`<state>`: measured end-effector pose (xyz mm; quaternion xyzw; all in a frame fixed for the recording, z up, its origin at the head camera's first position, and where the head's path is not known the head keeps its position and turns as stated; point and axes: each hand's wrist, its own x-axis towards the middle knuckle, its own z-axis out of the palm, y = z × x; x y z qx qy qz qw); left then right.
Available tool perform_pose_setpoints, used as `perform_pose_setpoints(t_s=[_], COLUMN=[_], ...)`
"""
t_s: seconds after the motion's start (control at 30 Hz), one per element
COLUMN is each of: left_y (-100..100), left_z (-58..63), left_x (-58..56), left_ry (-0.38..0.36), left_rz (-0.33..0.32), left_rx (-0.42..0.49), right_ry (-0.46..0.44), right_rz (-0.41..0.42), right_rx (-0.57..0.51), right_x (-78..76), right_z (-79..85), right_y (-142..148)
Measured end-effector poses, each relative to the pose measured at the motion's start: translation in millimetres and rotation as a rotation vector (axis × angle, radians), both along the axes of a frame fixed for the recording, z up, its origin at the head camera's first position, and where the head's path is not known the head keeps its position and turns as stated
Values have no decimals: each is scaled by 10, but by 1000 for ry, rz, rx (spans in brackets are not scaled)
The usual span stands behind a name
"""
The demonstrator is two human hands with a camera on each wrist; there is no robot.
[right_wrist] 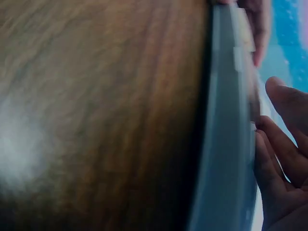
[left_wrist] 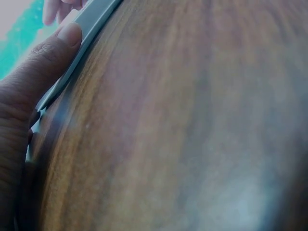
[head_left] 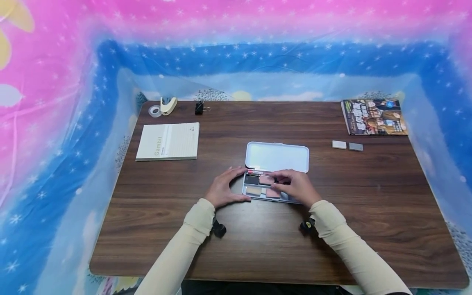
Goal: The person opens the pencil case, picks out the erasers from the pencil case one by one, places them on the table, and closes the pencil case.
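Note:
A pale pencil case (head_left: 277, 157) lies on the table with its lid tipped back. Inside its lower half are a black block (head_left: 252, 180), an upper pink block (head_left: 266, 180), a lower pink block (head_left: 273, 193), a beige block (head_left: 253, 190) and a reddish stick-like item (head_left: 253, 172). My left hand (head_left: 224, 187) holds the case's left end between thumb and fingers; the left wrist view shows the thumb (left_wrist: 50, 55) on the near wall. Over the right part of the case is my right hand (head_left: 298, 186), its fingers reaching inside. In the right wrist view its thumb (right_wrist: 288, 103) stands apart, with nothing visible held.
A notebook (head_left: 169, 141) lies at left; behind it are a tape roll (head_left: 155, 111), a cream stapler (head_left: 169, 106) and a black binder clip (head_left: 199, 108). At right sit a comic book (head_left: 374, 117), a white block (head_left: 339, 144) and a grey block (head_left: 355, 146). Patterned cloth surrounds the table.

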<state>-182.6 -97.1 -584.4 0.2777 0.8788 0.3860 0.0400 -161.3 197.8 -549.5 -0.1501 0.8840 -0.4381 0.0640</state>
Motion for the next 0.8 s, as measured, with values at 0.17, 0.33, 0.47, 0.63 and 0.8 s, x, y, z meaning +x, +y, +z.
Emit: perform_pose_setpoints(t_s=[0.17,0.33,0.47,0.63,0.8], left_y=[20,12,1,6,8], left_z=[9,27,32,22,4], left_x=[-28,-27,-18,-7,8], left_ry=[5,8,-1,-17,-22], left_rz=[-15,-11,-8,3,13], left_rx=[15,32,27,10,1], right_ry=[19,14,7,-14,13], right_rz=[5,15,20,-3,-82], right_rx=[106,129,119,18,-92], right_x=[-34,-77,-80,-75,-129], right_z=[2,38,32,44,113], right_y=[-33,-56,-54,16,307])
